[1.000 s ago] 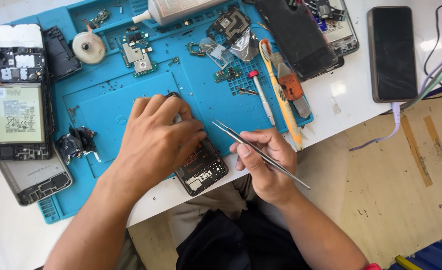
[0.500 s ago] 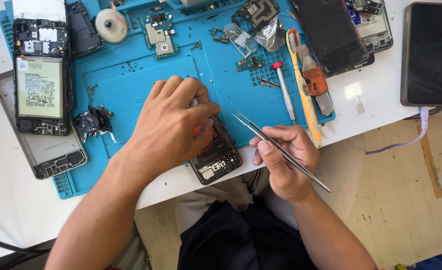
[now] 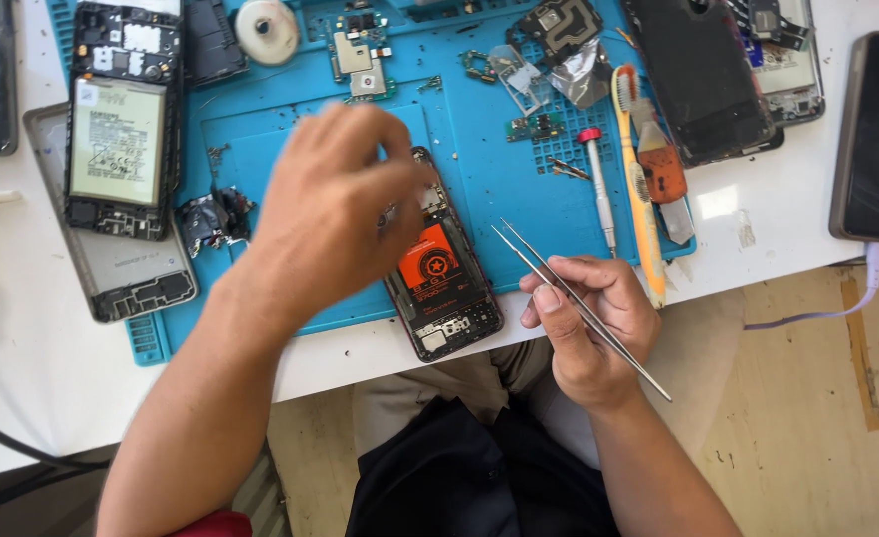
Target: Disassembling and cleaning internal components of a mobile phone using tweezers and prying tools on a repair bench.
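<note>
The opened phone (image 3: 442,267), its back removed and an orange-labelled battery showing, lies on the blue repair mat (image 3: 479,169) near the mat's front edge, its long axis running from the far left toward the near right, with its lower end just over the edge of the white counter (image 3: 21,358). The left hand (image 3: 335,204) is over the phone's upper-left part, blurred; its fingers curl down toward the phone's top, but whether they pinch anything cannot be told. The right hand (image 3: 588,333) sits to the right of the phone, close but apart from it, holding metal tweezers (image 3: 579,303) pinched between thumb and fingers. The tweezers' tips stand slightly apart and empty, pointing up and left toward the phone's right side, so the phone lies left of them. The left hand is the nearer to the phone. Right of the phone on the mat lie a red-capped screwdriver (image 3: 598,184) and a yellow toothbrush (image 3: 638,189).
</note>
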